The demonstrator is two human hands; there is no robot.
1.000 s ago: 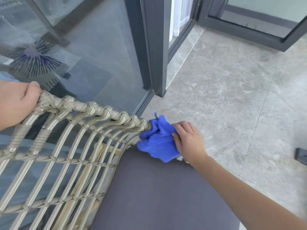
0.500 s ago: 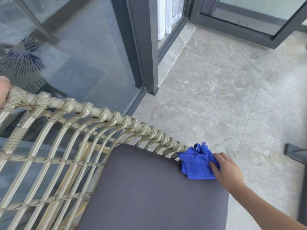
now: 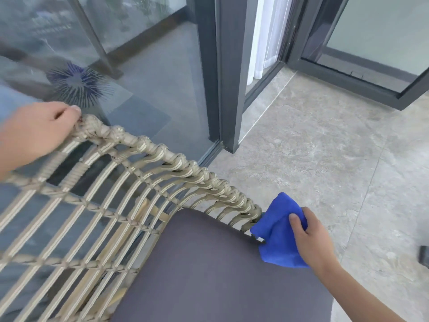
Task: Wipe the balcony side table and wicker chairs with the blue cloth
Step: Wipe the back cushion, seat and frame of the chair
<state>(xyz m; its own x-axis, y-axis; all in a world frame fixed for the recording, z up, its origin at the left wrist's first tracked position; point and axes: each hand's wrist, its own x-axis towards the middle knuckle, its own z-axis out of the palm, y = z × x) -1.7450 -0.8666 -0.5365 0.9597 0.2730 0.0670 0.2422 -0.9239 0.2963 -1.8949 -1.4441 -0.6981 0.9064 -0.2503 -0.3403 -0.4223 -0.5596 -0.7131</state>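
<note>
A beige wicker chair fills the lower left, with a dark grey seat cushion on it. My left hand grips the braided top rim at its upper left end. My right hand holds the bunched blue cloth pressed against the lower front end of that rim, where the weave meets the cushion. The side table is not clearly in view.
Glass balcony panels with a dark frame post stand just behind the chair. Grey stone floor tiles spread to the right. A sliding door track and white curtain lie at the back. A dark object pokes in at the right edge.
My right hand slid the blue cloth down along the rim from its middle to its front end. My left hand stays on the upper end of the rim; the camera shifted.
</note>
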